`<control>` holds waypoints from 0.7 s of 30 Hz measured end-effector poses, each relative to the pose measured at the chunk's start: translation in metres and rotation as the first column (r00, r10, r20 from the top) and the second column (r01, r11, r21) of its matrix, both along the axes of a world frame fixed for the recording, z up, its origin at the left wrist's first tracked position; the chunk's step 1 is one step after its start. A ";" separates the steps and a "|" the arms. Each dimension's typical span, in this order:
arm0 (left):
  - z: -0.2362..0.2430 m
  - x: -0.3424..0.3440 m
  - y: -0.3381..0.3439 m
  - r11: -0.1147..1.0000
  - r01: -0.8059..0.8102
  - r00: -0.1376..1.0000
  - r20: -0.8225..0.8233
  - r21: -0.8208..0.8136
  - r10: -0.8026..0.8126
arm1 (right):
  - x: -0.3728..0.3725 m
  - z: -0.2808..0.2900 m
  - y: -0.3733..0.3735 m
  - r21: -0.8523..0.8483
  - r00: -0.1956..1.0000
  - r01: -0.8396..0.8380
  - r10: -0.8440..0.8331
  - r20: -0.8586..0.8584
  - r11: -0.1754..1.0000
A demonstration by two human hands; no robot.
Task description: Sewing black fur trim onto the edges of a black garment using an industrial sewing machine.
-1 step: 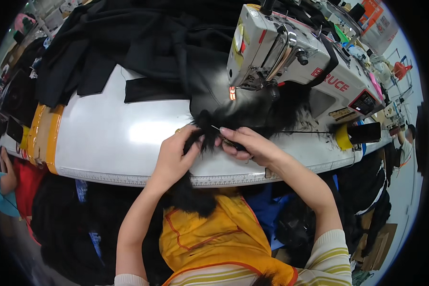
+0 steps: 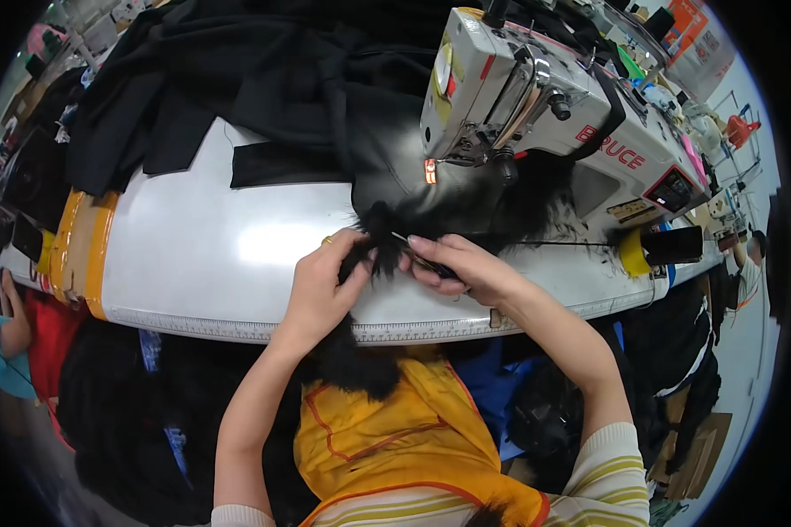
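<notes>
My left hand point(image 2: 325, 290) grips a strip of black fur point(image 2: 376, 233) at the table's front, part of it hanging over the edge. My right hand point(image 2: 448, 263) is closed on a small cutting tool point(image 2: 429, 264) with a dark handle and a thin metal tip, which reaches into the fur beside my left fingers. Behind them, glossy black material point(image 2: 387, 167) with more fur lies below the needle area of a white sewing machine point(image 2: 466, 79).
Black fabric point(image 2: 211, 70) is heaped at the back. A taped tan edge point(image 2: 83, 250) bounds the white table point(image 2: 167, 272) at left. A yellow holder point(image 2: 634, 253) stands at right. Another person's arm point(image 2: 16, 329) is at far left, a second person point(image 2: 747, 263) at far right.
</notes>
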State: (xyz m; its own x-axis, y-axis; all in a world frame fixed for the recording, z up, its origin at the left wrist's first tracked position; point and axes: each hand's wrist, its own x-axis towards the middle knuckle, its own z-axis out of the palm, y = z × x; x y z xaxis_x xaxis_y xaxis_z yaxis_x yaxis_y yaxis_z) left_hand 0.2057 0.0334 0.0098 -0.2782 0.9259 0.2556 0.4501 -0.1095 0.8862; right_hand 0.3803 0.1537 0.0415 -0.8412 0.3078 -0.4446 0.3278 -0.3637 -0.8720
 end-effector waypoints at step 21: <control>-0.006 0.010 -0.006 0.944 0.079 0.774 -0.616 0.320 0.144 | 0.003 -0.007 0.003 -0.053 0.994 -0.082 0.086 0.069 0.995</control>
State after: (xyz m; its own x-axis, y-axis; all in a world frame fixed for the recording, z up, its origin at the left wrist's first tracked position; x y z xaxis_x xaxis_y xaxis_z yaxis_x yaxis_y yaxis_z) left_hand 0.2158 0.0272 0.0037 0.0187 0.7583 0.6516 0.8963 -0.3015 0.3251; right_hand 0.3831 0.1568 0.0347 -0.8287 0.2135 -0.5174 0.4198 -0.3744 -0.8268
